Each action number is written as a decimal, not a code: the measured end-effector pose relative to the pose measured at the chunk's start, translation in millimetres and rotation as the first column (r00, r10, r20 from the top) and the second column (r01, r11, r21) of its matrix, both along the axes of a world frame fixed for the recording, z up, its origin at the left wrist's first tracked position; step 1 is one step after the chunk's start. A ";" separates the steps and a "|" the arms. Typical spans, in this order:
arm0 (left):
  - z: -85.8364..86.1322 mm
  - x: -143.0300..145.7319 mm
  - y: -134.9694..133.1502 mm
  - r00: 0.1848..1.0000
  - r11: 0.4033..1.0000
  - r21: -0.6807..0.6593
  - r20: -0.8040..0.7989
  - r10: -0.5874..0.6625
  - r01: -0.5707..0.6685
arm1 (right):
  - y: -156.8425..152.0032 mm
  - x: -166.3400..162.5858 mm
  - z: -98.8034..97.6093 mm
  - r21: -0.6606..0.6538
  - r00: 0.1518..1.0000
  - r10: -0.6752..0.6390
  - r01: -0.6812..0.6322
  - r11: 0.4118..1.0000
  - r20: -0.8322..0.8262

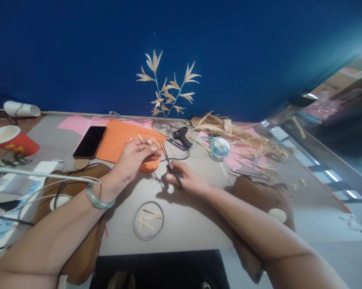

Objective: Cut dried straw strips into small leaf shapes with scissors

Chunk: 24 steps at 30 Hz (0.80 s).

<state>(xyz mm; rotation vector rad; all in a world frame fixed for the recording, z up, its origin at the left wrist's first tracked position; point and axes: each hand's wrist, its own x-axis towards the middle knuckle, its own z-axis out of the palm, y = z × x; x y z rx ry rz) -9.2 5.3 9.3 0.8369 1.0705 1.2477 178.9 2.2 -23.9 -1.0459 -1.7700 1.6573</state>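
The left hand [137, 154] pinches a dried leaf strip [152, 141]; just right, the right hand [185, 178] grips scissors [170, 164] above the surface [199, 216].

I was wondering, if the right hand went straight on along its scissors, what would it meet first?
Most likely the straw piece pinched by the left hand, right at the tips of the scissors in the right hand; the orange paper lies beyond. Depth is unclear.

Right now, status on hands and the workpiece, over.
Left hand pinches dried leaf strip. Right hand grips scissors, blades angled toward it. Round dish of cut pieces near, clear of both hands.
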 end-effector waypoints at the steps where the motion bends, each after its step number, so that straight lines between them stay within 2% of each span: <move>1: -1.2 -0.6 1.0 1.000 1.000 0.001 0.005 0.000 0.000 | -0.1 -0.1 -0.2 -0.002 1.000 -0.003 0.003 1.000 -0.001; 7: -6.7 -1.2 3.5 0.999 1.000 0.011 0.033 -0.010 0.010 | 0.6 0.2 -1.5 -0.007 1.000 -0.001 0.001 1.000 0.001; 17: 1.1 0.7 -0.8 0.997 0.997 -0.042 0.023 -0.067 0.068 | 1.8 1.1 -4.6 0.019 0.999 0.002 -0.003 1.000 0.044; 24: -1.5 3.6 -2.2 0.998 0.998 -0.028 0.025 -0.056 0.056 | -0.4 0.7 -5.9 -0.009 1.000 0.007 -0.007 1.000 0.025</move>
